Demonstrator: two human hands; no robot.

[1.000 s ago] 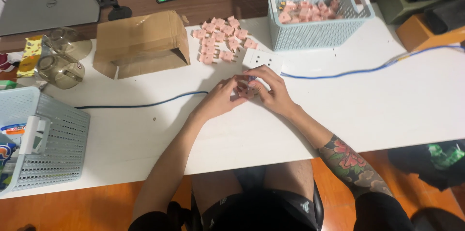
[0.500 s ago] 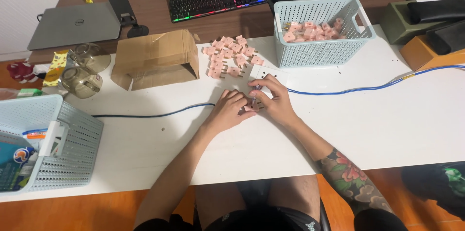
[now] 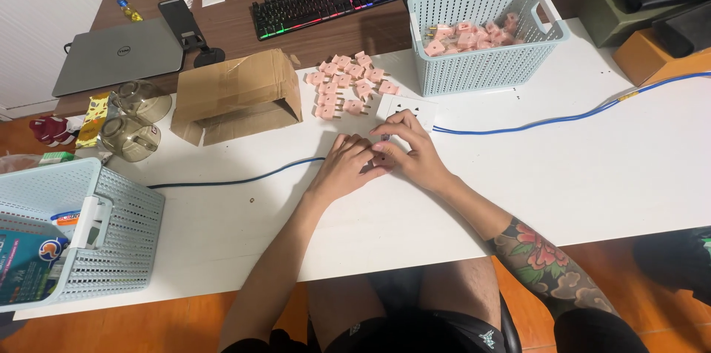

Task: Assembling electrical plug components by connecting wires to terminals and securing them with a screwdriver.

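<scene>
Seated at white table [image 3: 563, 182], bare knees at 6 o'clock under the near edge.

Left hand [image 3: 346, 168] flat-ish on tabletop at centre, fingers close together and curled forward, tips meeting the right hand. Right hand [image 3: 413, 151] just at its 3 o'clock, touching it, fingers bent and bunched over something small and dark between the two hands; what exactly is pinched cannot be told, hidden by the knuckles. Right forearm tattooed, running off to 5 o'clock.

White power strip [image 3: 406, 110] at 12 o'clock of the hands, right fingertips touching its near edge; socket holes facing up. Blue cable [image 3: 548, 120] leading from the strip toward 3 o'clock, a second stretch of it trailing from the hands toward 9 o'clock.

Loose heap of pink plug adapters [image 3: 348, 82] at 11 o'clock, just beyond the strip, lying on the table. Torn cardboard box [image 3: 237, 95] at 10 o'clock, open side down. Pale blue basket [image 3: 489, 64] at 1 o'clock, more pink adapters inside. Second pale blue basket [image 3: 111, 227] at 8 o'clock near table corner, packets inside.

Farther out, on the brown desk: closed grey laptop [image 3: 118, 53] at 10 o'clock, backlit keyboard [image 3: 322, 1] at 12 o'clock.
</scene>
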